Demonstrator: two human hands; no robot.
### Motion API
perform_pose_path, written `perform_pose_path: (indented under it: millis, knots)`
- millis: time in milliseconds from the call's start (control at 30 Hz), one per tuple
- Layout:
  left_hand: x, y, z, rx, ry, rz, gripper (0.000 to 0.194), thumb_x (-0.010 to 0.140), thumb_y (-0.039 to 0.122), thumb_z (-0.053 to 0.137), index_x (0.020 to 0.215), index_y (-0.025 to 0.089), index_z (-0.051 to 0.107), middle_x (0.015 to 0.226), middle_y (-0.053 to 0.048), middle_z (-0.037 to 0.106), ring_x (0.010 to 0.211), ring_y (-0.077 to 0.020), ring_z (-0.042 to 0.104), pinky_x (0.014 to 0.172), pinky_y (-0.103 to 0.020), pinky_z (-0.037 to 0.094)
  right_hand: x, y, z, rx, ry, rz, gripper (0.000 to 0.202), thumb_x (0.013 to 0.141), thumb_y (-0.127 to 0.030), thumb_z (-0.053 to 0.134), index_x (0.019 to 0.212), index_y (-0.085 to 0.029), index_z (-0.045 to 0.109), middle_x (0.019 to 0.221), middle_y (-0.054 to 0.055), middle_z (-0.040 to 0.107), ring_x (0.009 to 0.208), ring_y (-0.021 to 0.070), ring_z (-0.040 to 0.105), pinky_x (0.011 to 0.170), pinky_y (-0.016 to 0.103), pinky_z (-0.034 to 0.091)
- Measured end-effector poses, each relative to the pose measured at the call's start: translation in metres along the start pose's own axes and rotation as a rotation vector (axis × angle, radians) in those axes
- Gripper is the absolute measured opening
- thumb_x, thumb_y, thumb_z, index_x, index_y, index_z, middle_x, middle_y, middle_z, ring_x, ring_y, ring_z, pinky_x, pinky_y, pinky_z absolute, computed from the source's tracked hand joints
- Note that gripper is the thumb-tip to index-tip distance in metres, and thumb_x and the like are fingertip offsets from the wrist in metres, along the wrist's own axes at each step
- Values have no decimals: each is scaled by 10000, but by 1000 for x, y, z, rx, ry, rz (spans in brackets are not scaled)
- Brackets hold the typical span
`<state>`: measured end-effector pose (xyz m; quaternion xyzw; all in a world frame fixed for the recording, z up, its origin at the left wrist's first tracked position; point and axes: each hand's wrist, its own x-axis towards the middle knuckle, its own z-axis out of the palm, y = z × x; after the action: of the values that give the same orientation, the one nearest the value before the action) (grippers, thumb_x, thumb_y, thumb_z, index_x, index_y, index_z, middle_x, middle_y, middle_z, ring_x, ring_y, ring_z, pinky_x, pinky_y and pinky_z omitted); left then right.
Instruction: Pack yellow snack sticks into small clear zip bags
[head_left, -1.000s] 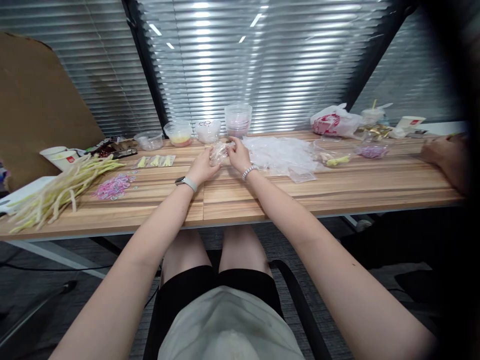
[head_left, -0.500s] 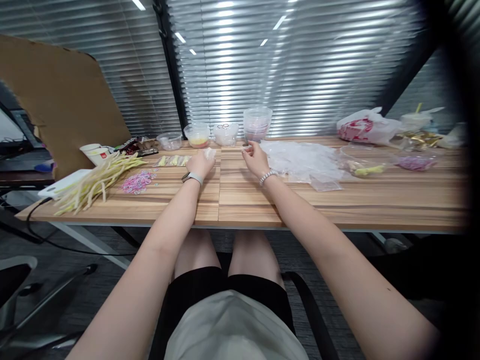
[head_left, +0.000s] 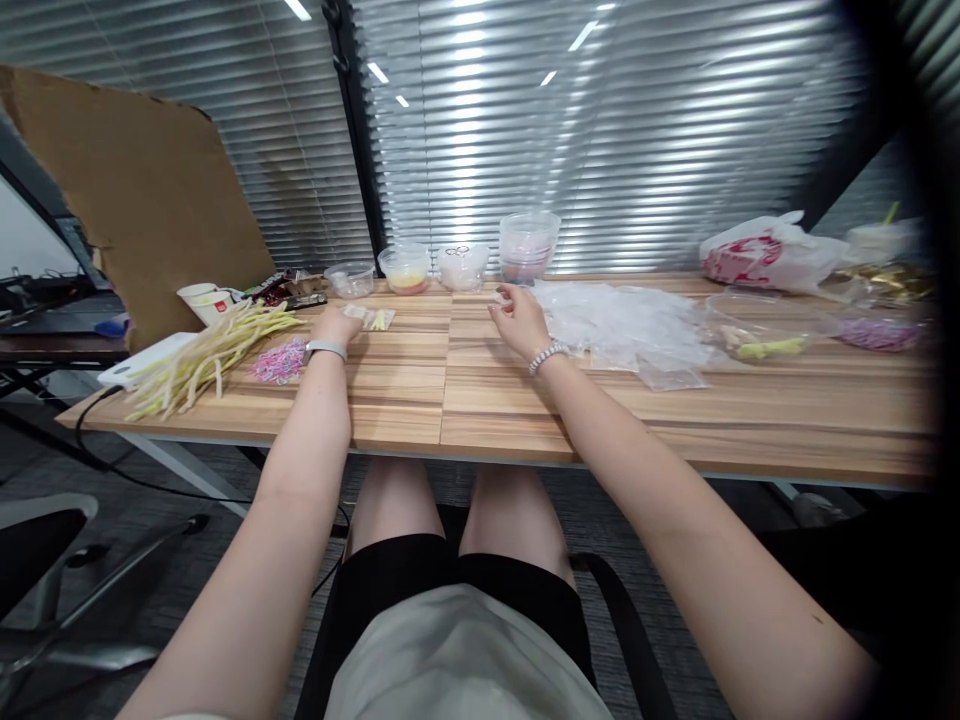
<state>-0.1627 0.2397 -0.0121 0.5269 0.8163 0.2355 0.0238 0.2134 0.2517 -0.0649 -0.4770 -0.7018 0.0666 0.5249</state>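
My left hand (head_left: 334, 326), with a watch band at the wrist, is low over the tabletop at the row of small clear packets (head_left: 379, 319) with yellow contents. Its fingers are closed on a small plastic packet (head_left: 354, 312), partly hidden by the hand. To the right, my right hand (head_left: 520, 320), wearing a beaded bracelet, hovers near the left edge of a spread of clear plastic bags (head_left: 630, 325). Its thumb and fingers are bent and apart, and nothing shows between them. Just left of my left hand lies a pile of pink and purple small pieces (head_left: 279, 362).
Yellow-cream fuzzy strips (head_left: 202, 360) lie at left by a white board (head_left: 146, 358) and paper cup (head_left: 206, 300). Clear tubs, including a tall stack (head_left: 529, 245), line the back. A clear container (head_left: 765, 325) and white-red carrier bag (head_left: 761, 250) sit at right.
My left hand has moved left, from beside the packet row to over its left part. My right hand stays near the bags, its fingers slightly more spread. The view has shifted a little.
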Motion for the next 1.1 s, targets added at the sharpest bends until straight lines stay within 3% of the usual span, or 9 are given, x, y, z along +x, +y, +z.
perform_pose_path:
  millis: [100,200,333,467,667,800,900,1000,1100]
  knots:
    - [5,-14,-3,59,20,-34,596,804,399,717,1293,67,646,1340,-304,654,1241,-450,650,1033,-540,521,0,-3,-1,-20,-4,-20,512,909,-297,628,1373,-83,612,1283,196,636,1221,309,589,1132,505,470]
    - [7,-13,-1,88,84,-60,603,850,444,684,1332,91,606,1352,-282,653,1260,-444,637,1053,-568,507,-1,-8,-2,-37,-35,-21,521,914,-303,613,1389,-91,598,1327,199,616,1303,323,553,1166,520,451]
    - [12,-10,8,100,164,-51,584,899,512,647,1347,146,565,1350,-249,658,1289,-432,615,1089,-605,467,-4,-14,-4,-73,-67,-10,529,926,-319,605,1410,-106,590,1347,192,605,1305,330,555,1183,539,442]
    - [14,-16,17,103,162,-72,584,933,477,626,1384,120,524,1396,-252,621,1317,-407,593,1106,-554,459,-7,-19,-5,-108,-98,-32,542,945,-312,604,1441,-94,574,1385,190,587,1313,315,554,1190,495,446]
    - [-4,-9,10,186,248,-75,546,922,403,619,1358,82,551,1449,-283,560,1390,-417,499,1159,-592,378,-9,-19,-8,-275,-212,-59,508,966,-324,606,1432,-125,600,1371,169,601,1283,326,569,1141,490,472]
    - [-6,-1,6,190,213,-5,467,917,384,582,1297,119,642,1353,-250,630,1302,-434,556,1099,-617,412,-6,-12,-12,-432,-294,-4,494,958,-378,630,1394,-147,656,1362,164,609,1273,347,569,1119,506,475]
    - [3,-2,11,194,149,45,443,910,372,572,1270,142,689,1335,-222,661,1265,-413,594,1073,-580,446,-4,-4,-24,-561,-254,45,443,939,-380,639,1318,-161,711,1316,172,622,1274,372,546,1112,545,446]
    - [11,-4,17,219,66,100,426,894,364,585,1232,146,724,1327,-213,678,1260,-406,610,1054,-553,475,-2,7,-43,-690,-154,104,390,928,-328,610,1249,-146,736,1303,188,615,1309,380,498,1162,607,353]
    - [13,-6,20,234,11,132,442,889,414,607,1208,136,734,1340,-221,673,1269,-414,602,1070,-567,469,1,23,-62,-769,-188,205,436,902,-309,604,1294,-154,716,1363,188,587,1366,381,446,1202,676,241]
